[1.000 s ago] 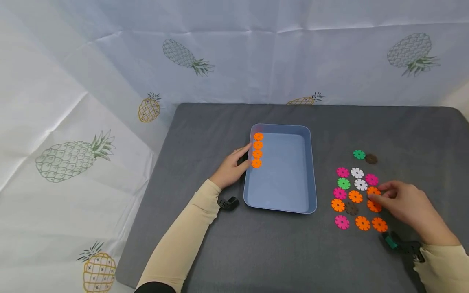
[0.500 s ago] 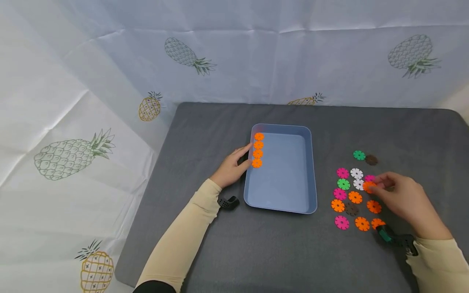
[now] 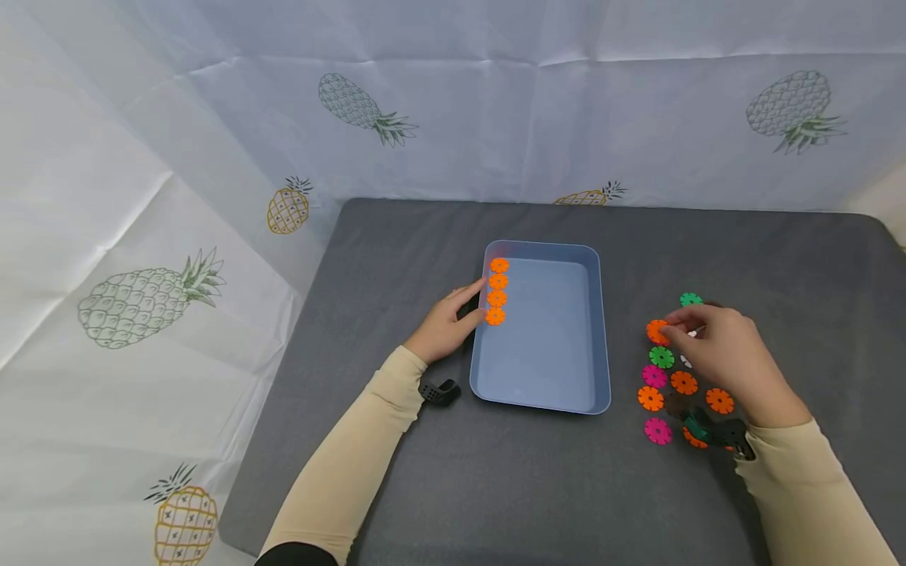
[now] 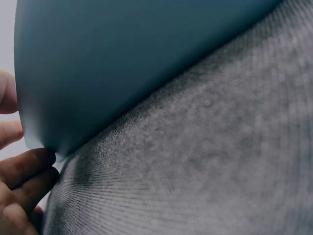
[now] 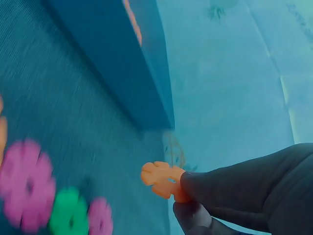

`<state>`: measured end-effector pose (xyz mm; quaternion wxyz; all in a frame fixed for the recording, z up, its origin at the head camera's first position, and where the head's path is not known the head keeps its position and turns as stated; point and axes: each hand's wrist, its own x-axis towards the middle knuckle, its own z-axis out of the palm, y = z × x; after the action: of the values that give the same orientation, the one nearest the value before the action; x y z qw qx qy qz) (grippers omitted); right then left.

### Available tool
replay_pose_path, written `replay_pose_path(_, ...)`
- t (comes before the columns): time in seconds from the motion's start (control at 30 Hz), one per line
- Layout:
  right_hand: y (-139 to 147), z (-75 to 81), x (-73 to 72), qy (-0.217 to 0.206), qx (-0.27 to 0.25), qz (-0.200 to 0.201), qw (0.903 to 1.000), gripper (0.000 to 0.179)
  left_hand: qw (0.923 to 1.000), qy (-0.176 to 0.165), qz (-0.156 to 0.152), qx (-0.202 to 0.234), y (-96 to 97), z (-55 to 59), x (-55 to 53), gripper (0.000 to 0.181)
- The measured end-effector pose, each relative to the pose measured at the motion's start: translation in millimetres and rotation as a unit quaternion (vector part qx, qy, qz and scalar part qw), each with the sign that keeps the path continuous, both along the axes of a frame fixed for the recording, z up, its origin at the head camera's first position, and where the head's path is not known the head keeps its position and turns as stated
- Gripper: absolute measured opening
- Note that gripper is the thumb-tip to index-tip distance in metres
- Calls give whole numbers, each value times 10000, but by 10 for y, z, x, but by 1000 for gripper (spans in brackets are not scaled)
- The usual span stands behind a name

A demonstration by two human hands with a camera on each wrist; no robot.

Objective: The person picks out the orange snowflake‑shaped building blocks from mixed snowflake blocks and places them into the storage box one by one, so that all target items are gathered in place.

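My right hand (image 3: pixel 725 350) pinches an orange flower-shaped disc (image 3: pixel 657 332) between thumb and fingers, raised above the grey table. In the right wrist view the notched orange disc (image 5: pixel 161 178) sticks out from the fingertips. At the left side of a blue tray (image 3: pixel 541 405), my left hand (image 3: pixel 442 326) holds the wall, thumb and index at the rim. Other fingers (image 4: pixel 29 171) lie against the tray's outside in the left wrist view. Inside the tray, several orange discs (image 3: pixel 497 298) form a column along the left wall.
Loose discs lie right of the tray, among them green (image 3: pixel 661 357), pink (image 3: pixel 657 431) and orange (image 3: pixel 684 383). The right hand and wrist camera (image 3: pixel 715 431) hide some. A pineapple-print cloth (image 3: pixel 453 118) hangs behind the grey table (image 3: pixel 396 487).
My right hand has lifted an orange disc from the right column and carried it left and away from me, over the other discs. The left hand stays at the tray.
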<state>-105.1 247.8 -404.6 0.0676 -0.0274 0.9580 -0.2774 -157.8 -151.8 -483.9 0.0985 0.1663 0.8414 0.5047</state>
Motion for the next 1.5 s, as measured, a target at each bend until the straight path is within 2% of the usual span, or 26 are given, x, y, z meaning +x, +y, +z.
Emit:
replay_pose_path(0.23,-427,113,-116,85,-247,375,9990,24,10000,-56,15,29,-6,25,7,61)
replay_pose_path(0.6,-992,177,-269,50,-410,770,9962,17,9999,-90,-26,119,-15,32,9,60)
replay_pose_path(0.77,-1193,119,-309,31,-486,978,9940,15,9999,-49,-48,106,-12,42,14,60)
replay_pose_path(1.17,-1645,-57,-431,-310,-619,1326,9888,11,9999,6,-46,92,-16,42,4,59)
replay_pose_path(1.5,-1813,-227,-475,-420,-626,1524,9854,7,9999,58,-93,88,-15,27,-11,59)
